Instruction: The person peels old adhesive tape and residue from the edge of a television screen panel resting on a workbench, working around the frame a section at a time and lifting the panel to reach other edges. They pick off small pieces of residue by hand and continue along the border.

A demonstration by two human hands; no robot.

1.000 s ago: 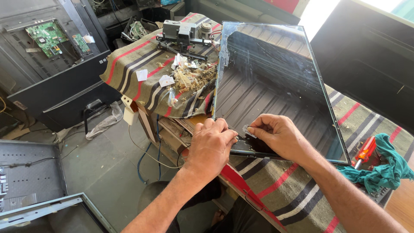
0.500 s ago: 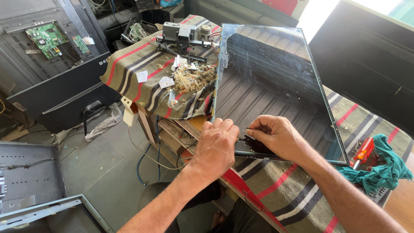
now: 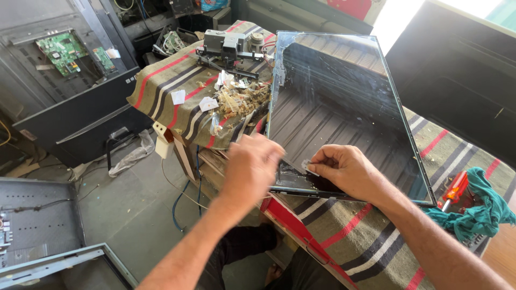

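A large dark glossy screen panel [image 3: 344,107] lies flat on a striped cloth [image 3: 376,236] over a table. My right hand [image 3: 344,172] rests on the panel's near edge and pinches a small pale strip [image 3: 307,166] between thumb and fingers. My left hand [image 3: 250,166] hovers at the panel's near left corner, blurred by motion, fingers curled, with nothing visibly in it.
A heap of torn pale scraps [image 3: 236,99] and a grey mechanism [image 3: 226,45] sit on the cloth's far end. A red screwdriver [image 3: 454,188] and a teal rag [image 3: 478,212] lie right of the panel. Opened television backs with green circuit boards [image 3: 64,51] stand on the left floor.
My left hand has lifted off the panel's near edge and swung a little to the left. My right hand stays on the edge, still pinching the strip.
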